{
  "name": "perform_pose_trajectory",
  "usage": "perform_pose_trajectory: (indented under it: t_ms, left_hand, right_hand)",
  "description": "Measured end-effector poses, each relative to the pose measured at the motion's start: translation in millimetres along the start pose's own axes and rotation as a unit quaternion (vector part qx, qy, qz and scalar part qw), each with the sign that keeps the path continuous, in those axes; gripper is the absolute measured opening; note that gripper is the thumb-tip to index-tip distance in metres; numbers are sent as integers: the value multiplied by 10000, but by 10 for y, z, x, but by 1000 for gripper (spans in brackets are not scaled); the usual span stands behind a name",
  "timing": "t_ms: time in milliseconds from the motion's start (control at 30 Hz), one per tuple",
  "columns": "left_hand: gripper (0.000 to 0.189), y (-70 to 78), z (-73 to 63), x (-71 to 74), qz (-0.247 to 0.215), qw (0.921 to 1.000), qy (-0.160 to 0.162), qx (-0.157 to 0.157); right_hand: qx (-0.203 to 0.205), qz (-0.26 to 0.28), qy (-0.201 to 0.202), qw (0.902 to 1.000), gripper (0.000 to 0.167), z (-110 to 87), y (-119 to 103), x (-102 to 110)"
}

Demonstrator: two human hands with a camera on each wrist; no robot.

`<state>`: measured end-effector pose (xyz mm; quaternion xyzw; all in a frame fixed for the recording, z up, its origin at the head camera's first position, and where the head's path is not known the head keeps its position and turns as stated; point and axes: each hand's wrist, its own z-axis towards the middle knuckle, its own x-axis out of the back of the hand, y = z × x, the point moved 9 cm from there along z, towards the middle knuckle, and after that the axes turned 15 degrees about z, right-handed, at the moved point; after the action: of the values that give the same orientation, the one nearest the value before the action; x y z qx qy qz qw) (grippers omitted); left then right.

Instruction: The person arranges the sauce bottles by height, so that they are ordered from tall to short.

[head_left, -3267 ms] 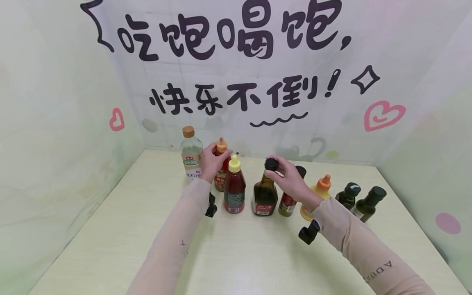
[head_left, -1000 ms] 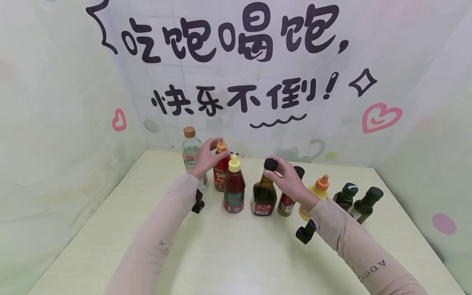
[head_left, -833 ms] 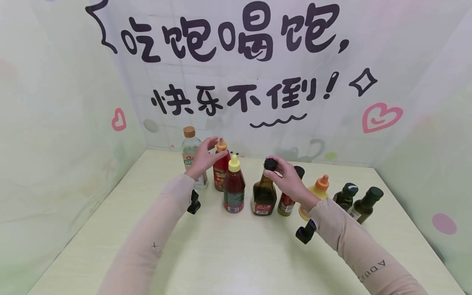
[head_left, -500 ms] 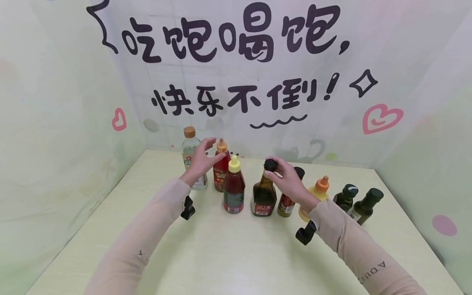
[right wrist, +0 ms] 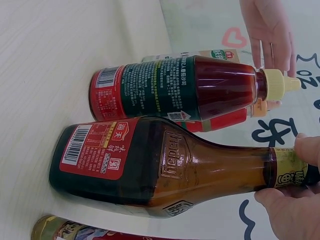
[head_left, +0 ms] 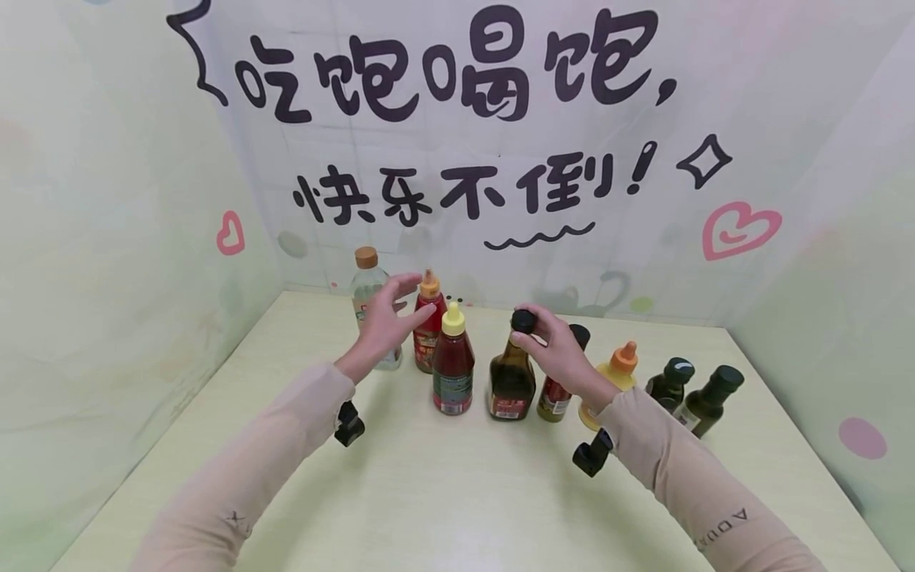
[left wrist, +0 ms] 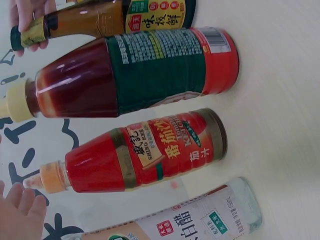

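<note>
My right hand [head_left: 561,349] grips a brown soy sauce bottle [head_left: 512,389] by its black cap and neck; the bottle stands upright on the table. The left hand [head_left: 382,326] is held with fingers and thumb spread, just left of a red ketchup bottle [head_left: 426,349] with an orange nozzle, and holds nothing. Behind that hand, a clear white vinegar bottle [head_left: 366,280] with a brown cap is partly hidden. Between the ketchup and the soy sauce stands a dark red sauce bottle [head_left: 453,385] with a yellow nozzle, its green label seen in the left wrist view.
Right of the soy sauce are a dark-capped red bottle [head_left: 554,397], partly behind my right hand, and a yellow squeeze bottle [head_left: 619,370]. Two dark green-capped bottles [head_left: 668,385] stand farther right. A printed cloth wall [head_left: 457,262] rises behind the pale table [head_left: 457,492].
The left hand has let go of the ketchup bottle and drawn back to the left, its fingers spreading wider. My right hand stays on the soy sauce bottle, and the bottles keep their places.
</note>
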<state>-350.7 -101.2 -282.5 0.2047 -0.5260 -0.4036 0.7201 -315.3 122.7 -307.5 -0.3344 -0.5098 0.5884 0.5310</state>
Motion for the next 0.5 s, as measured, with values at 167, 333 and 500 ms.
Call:
perform_pose_trajectory:
  t_ms: [167, 333, 500]
  left_hand:
    - [48, 131, -98, -71, -279, 9990, -284, -209]
    - [49, 131, -144, -222, -417, 9969, -606, -262]
    - [50, 111, -171, -333, -344, 9958, -834, -151]
  right_hand:
    - [28, 10, -11, 10000, 41, -3, -6, -2]
    - [61, 44, -21, 10000, 40, -9, -10, -3]
    - [70, 68, -22, 10000, 41, -5, -3, -2]
